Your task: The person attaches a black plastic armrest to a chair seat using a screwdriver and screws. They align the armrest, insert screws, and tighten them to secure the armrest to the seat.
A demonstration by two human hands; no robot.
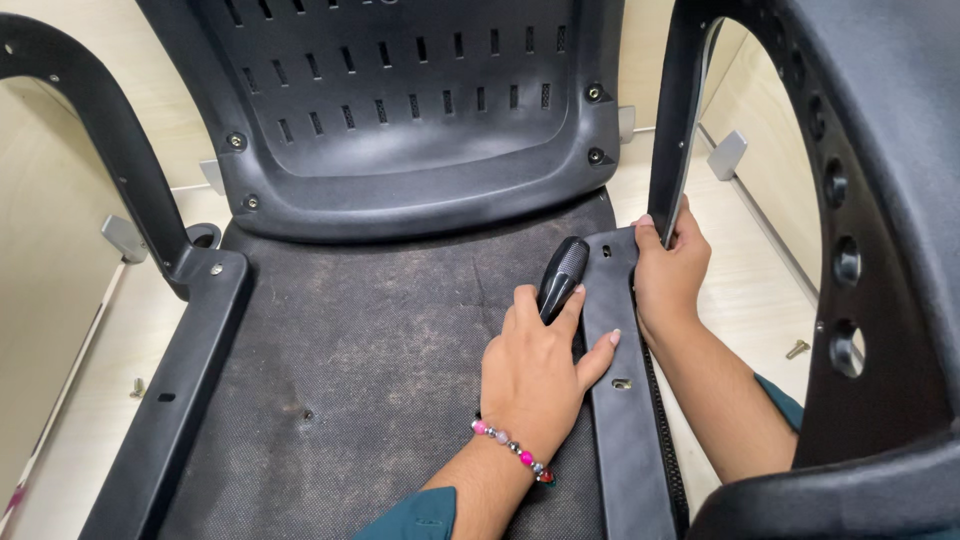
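A: While the chair lies with the underside of its seat (380, 330) facing the camera, what does the left hand (535, 375) hold?

B: Its grip is closed on a black tool handle (562, 275), which rests on the seat just beside the right armrest bracket (612, 340); the thumb lies across that bracket.

A: And the right hand (668, 270)?

B: Its grip is closed around the lower end of the right armrest (680, 120), where it meets the bracket. A loose screw (797, 349) lies on the floor (740, 260), well apart.
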